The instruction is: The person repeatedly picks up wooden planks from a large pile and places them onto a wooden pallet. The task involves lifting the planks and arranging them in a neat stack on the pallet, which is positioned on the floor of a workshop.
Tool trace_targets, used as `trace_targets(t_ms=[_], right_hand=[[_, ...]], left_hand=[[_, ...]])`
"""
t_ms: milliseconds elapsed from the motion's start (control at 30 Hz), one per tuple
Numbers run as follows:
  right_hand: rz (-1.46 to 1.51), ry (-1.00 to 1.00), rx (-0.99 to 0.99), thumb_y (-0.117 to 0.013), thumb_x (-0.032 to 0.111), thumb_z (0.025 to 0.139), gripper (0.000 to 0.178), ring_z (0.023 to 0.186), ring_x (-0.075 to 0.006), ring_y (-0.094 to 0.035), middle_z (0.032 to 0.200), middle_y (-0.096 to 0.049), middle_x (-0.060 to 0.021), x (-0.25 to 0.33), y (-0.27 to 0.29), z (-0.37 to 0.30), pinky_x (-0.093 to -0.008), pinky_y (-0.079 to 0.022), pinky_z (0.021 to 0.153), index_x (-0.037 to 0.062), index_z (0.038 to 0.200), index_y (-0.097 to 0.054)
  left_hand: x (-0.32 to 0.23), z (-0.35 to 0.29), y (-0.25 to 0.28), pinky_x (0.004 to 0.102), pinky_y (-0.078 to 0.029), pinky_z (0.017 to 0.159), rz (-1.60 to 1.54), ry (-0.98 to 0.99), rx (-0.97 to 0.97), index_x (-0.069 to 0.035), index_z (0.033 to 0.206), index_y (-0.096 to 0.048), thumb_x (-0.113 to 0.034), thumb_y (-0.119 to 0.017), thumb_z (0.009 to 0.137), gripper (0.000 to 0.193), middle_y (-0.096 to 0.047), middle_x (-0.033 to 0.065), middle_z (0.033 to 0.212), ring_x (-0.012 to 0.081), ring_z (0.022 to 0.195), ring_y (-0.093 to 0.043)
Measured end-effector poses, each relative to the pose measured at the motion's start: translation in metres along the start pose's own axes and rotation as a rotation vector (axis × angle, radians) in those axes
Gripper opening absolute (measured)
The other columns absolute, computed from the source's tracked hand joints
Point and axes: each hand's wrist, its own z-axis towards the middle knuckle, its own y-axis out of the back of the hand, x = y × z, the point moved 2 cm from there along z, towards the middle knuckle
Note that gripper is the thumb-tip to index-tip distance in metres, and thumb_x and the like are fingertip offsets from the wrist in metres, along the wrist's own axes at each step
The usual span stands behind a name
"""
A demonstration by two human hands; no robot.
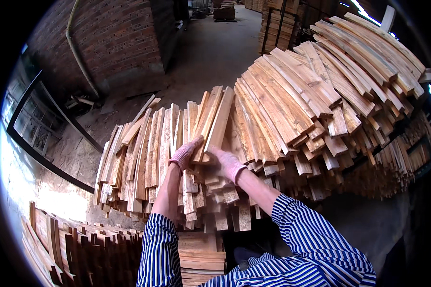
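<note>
Both my hands wear pale pink knit gloves and work at the near ends of some wooden boards on a wide pile. My left hand (189, 152) is closed at the left side of a small group of boards (209, 114). On the other side, my right hand (226, 164) grips the end of a smooth, lighter board (221, 117), its fingers partly hidden by the wood. These boards lie lengthwise, pointing away from me, on top of the pile (151, 148). Several board ends stick out unevenly below my hands.
More boards (277, 100) spread up to the right in staggered layers. A lower stack (105, 244) stands at the near left, beside a black metal frame (48, 162). Behind the pile are a brick wall (115, 43), a concrete floor (220, 48) and another wood stack (275, 28).
</note>
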Motion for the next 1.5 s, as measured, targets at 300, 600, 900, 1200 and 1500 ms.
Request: trace_targets(t_ms=[300,600,900,1200,1500], right_hand=[[-0.471,0.173,-0.291,-0.080,0.032,0.085,0.090,0.128,-0.0397,-0.056,0.140,-0.052,-0.0342,0.019,0.003,0.047,-0.0451,-0.046,0.111,-0.0125,0.145,-0.029],[-0.970,-0.044,-0.097,-0.073,0.052,0.090,0.111,0.123,-0.0328,-0.055,0.157,-0.030,-0.0360,-0.054,0.036,-0.097,-0.0418,-0.054,0.095,-0.0084,0.156,-0.008],[-0.638,0.039,0.072,-0.088,0.058,0.071,0.135,0.142,-0.0381,-0.042,0.152,-0.038,-0.0363,-0.095,0.045,-0.069,-0.0422,-0.039,0.115,-0.0027,0.161,-0.007],[-0.331,0.170,-0.120,-0.063,0.064,0.092,0.111,0.146,-0.0339,-0.037,0.161,-0.031,-0.0257,-0.163,0.050,-0.146,-0.0399,-0.033,0.120,-0.0101,0.157,-0.011],[-0.159,0.140,0.298,-0.074,0.034,0.094,0.072,0.126,-0.0189,-0.057,0.138,-0.060,-0.0105,-0.173,0.126,-0.118,-0.0304,-0.042,0.111,-0.0056,0.146,-0.044]], left_hand=[[-0.009,0.000,-0.018,0.0426,-0.053,0.098,0.417,0.121,-0.405,-0.005,0.150,-0.048,-0.048,-0.044,0.107,0.061,-0.055,0.0223,0.144,0.0371,0.123,-0.058],[0.038,-0.157,-0.105,0.0333,-0.027,0.126,-0.081,0.309,-0.176,0.004,0.159,-0.020,-0.043,-0.070,0.095,0.094,-0.024,0.0201,0.166,0.0262,0.155,-0.023],[0.060,-0.169,-0.099,0.0349,-0.013,0.129,-0.193,0.106,-0.167,0.000,0.160,-0.025,-0.040,-0.040,0.107,0.068,-0.022,0.0132,0.168,0.0226,0.156,-0.020],[0.150,-0.212,-0.124,0.0332,-0.015,0.127,-0.379,-0.022,-0.080,-0.002,0.161,-0.023,-0.047,-0.048,0.107,0.075,-0.024,0.0100,0.168,0.0186,0.155,-0.021],[0.210,-0.264,-0.188,0.0425,-0.041,0.117,-0.520,0.158,0.203,0.001,0.153,-0.036,-0.063,-0.078,0.081,0.106,-0.044,0.0187,0.154,0.0282,0.139,-0.047]])
